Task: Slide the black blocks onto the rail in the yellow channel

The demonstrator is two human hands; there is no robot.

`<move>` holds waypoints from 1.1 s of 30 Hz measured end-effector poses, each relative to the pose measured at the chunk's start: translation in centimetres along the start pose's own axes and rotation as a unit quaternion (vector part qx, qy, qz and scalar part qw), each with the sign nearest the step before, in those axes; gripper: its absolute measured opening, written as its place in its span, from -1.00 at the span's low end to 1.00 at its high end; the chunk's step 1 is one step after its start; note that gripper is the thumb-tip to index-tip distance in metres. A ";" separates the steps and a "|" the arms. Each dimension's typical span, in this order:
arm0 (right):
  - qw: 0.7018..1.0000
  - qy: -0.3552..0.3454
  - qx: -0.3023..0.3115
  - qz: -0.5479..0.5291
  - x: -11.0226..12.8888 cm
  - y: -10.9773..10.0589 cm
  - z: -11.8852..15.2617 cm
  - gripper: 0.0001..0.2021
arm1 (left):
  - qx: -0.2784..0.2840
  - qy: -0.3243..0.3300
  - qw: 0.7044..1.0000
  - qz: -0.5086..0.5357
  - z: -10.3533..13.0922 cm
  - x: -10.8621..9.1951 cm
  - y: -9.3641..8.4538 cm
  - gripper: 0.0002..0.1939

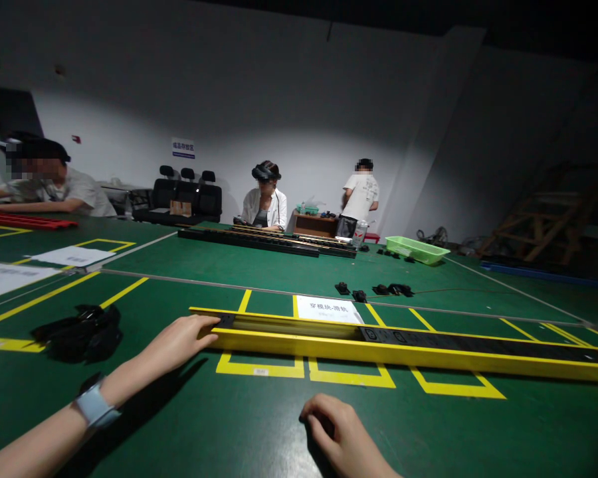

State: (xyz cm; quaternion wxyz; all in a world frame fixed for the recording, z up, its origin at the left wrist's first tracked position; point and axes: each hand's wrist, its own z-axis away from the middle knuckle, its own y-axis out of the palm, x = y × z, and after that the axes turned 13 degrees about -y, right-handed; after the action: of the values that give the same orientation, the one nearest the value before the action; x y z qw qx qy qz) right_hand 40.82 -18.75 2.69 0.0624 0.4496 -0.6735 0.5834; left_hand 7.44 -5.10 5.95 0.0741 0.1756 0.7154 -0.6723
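A long yellow rail [299, 344] with an open channel lies across the green table in front of me. At its left end my left hand [192, 338] is closed, fingertips on a black socket module [226, 321] in the channel and thumb by the front wall. To the right, a row of black socket modules [428, 340] fills the channel, with a bare stretch between. My right hand [336, 428] is loosely curled near the table's front, apart from the rail. I see nothing held in it, though its palm is hidden.
Black plastic bags [80, 333] lie left of my forearm. Behind the rail are a paper label [329, 309], small black parts [359, 295], a green basket [416, 250] and dark rails [259, 242]. Several people are farther back, one seated at the left [54, 179].
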 end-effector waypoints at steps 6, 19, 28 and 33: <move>1.000 0.008 0.002 0.001 0.0 0.0 0.0 -0.81 | -0.001 0.009 1.000 -0.011 0.3 -0.5 0.2 -0.48; 1.000 0.003 -0.004 -0.005 -0.2 0.2 0.2 -0.80 | -0.010 0.032 0.999 0.002 0.9 -1.6 0.7 -0.48; 1.000 0.004 -0.003 -0.008 0.0 0.0 0.0 -0.80 | -0.029 0.033 0.999 0.001 1.0 -1.5 1.2 -0.48; 1.000 0.007 -0.003 -0.006 0.1 0.1 0.0 -0.80 | -0.046 0.027 0.998 0.017 0.5 -1.2 2.5 -0.42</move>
State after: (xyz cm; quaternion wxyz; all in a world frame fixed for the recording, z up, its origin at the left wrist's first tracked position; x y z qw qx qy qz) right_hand 40.72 -18.75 2.69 0.0717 0.4493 -0.6723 0.5840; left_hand 9.39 -5.71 3.99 0.0741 0.2028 0.7438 -0.6325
